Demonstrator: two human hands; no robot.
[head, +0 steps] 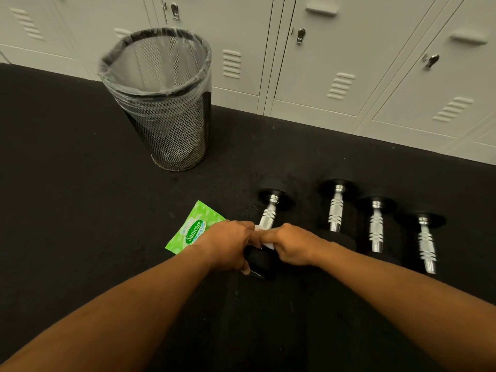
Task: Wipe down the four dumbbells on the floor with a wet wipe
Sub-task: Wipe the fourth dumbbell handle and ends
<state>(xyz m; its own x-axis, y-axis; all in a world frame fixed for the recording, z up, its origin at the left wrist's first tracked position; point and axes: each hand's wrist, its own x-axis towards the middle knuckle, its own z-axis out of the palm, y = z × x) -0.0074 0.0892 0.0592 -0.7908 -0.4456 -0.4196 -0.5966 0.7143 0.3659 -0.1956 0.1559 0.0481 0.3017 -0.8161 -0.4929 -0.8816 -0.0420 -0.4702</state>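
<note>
Black floor: left hand (228, 247) grips dumbbell (264, 232); right hand (288, 247) pinches half-hidden wipe (268, 245).

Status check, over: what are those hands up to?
Left hand grips leftmost dumbbell head. Right hand pinches wet wipe at handle. Three dumbbells wait. Nothing in the way.

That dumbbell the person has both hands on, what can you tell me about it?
The leftmost dumbbell of four lies on the black floor, pointing away from the camera. It has a shiny, ridged metal handle and round black ends that look rubbery. The left hand grips its near end, while the right hand pinches a white wet wipe against the handle. A green wipes packet lies just left of it; whether they touch is hidden.
</note>
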